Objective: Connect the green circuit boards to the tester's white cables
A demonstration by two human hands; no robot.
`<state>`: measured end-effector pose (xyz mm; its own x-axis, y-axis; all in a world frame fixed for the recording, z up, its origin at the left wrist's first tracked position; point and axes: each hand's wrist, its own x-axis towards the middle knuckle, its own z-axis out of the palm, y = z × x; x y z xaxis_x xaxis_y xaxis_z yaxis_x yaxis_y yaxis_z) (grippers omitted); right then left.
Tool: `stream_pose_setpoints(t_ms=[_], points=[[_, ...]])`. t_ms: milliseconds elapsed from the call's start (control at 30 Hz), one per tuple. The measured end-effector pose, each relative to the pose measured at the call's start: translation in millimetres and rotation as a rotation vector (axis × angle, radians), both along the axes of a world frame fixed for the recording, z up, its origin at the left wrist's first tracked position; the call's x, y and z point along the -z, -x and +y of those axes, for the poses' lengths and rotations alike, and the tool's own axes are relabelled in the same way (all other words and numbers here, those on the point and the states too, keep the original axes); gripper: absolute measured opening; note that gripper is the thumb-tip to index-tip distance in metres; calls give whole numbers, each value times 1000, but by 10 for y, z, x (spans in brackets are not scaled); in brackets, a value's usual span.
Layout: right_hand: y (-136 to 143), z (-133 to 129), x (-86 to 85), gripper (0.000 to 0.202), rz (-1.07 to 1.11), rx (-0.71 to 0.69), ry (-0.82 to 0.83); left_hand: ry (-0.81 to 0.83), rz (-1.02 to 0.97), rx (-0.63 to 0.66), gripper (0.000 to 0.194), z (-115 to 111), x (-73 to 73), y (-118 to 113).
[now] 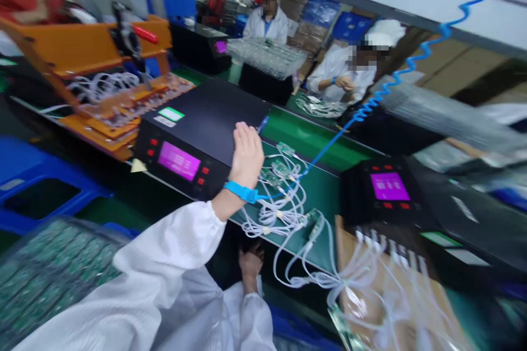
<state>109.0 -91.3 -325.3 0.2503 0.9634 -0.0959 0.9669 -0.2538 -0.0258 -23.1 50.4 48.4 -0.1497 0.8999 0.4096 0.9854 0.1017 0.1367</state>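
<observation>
My left hand [247,154], with a blue wrist strap [241,191] on it, lies with fingers stretched over the right side of a black box device [206,115]. The device has a lit purple display [179,160] and red buttons on its front. Just right of that hand, bundled white cables [280,214] and small green circuit boards [280,167] lie on the green bench. A blue pen-like item [262,124] shows beyond my fingertips. Below the bench edge, in shadow, is my right hand [251,258]; its fingers are dark and partly hidden.
A second black device [389,192] stands at right, beside cables on brown cardboard [349,252]. An orange fixture [99,49] is at left, above a blue stool [45,175]. Trayed boards [53,279] sit lower left. A coiled blue cord [395,79] crosses the bench. Co-workers [349,74] sit opposite.
</observation>
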Motion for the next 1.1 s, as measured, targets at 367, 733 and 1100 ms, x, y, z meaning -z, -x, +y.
stream_pose_setpoints(t_ms=[367,733,1100], points=[[80,122,368,97,319,153,207,-216,-222,250,72,-17,166,113],[92,135,105,81,301,167,215,-233,-345,282,96,-49,124,53],[104,140,27,89,300,182,268,-192,-392,293,109,-50,107,71]])
